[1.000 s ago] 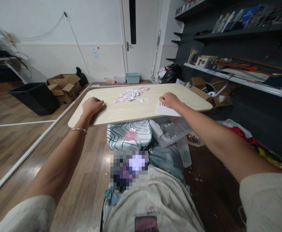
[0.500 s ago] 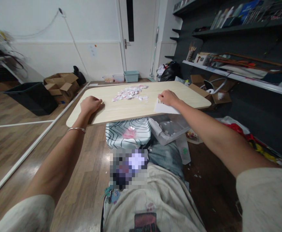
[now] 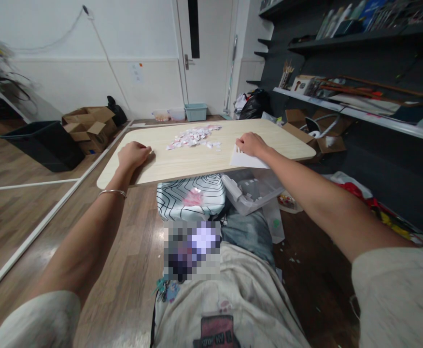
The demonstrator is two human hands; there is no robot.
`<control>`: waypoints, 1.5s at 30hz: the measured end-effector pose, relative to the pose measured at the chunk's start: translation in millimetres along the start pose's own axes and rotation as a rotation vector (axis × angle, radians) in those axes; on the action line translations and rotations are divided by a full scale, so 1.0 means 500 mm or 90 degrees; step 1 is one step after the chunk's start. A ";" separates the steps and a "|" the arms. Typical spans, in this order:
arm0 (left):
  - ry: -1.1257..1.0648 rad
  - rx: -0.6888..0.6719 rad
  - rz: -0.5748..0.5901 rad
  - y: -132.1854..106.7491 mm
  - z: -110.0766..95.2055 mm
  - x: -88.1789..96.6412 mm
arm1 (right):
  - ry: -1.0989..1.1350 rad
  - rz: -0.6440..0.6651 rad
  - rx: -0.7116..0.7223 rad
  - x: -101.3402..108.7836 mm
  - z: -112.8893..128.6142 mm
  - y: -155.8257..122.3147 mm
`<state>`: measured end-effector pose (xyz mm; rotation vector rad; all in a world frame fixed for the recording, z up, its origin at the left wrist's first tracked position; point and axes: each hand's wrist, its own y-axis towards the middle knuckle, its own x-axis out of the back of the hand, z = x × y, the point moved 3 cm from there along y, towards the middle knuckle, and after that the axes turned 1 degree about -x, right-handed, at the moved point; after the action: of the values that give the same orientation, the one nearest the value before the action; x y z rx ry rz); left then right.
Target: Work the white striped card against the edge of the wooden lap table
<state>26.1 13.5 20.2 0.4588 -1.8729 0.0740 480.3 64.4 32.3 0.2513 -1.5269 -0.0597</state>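
Note:
On the left part of the pale wooden table (image 3: 182, 166), my left hand (image 3: 134, 154) is closed with its fingers curled under; whatever may be in them is hidden. My right hand (image 3: 252, 143) is closed over the upper edge of a white card (image 3: 246, 160) lying flat at the table's near right side. Narrow slots or gaps show in the card beside the fingers. Between the hands, farther back, a heap of small white and pinkish paper pieces (image 3: 193, 136) is spread out, with a few loose bits at its right.
Below the table's near edge are a patterned box (image 3: 175, 200) and a clear plastic bin (image 3: 247, 205). A phone-like blurred object (image 3: 193, 246) rests by my lap. A black bin (image 3: 45, 145) and cardboard boxes (image 3: 90, 128) stand left; shelves (image 3: 342, 113) line the right wall.
The view has shifted slightly, so everything sits a little higher and farther left. Both hands keep their places on the table, and the paper heap looks unchanged.

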 end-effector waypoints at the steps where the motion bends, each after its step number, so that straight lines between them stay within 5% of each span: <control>1: 0.004 -0.001 0.002 0.000 0.000 0.000 | 0.001 -0.001 0.000 -0.001 -0.001 0.001; 24: 0.063 -0.011 0.052 -0.018 -0.013 0.013 | 0.001 -0.012 -0.004 -0.004 -0.001 0.004; 45: 0.034 0.011 0.006 0.005 0.001 -0.003 | 0.018 -0.028 -0.005 -0.005 -0.005 0.004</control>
<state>25.3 16.0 18.8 0.4562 -1.8238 0.1069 482.3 67.2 30.5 0.2785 -1.4924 -0.0964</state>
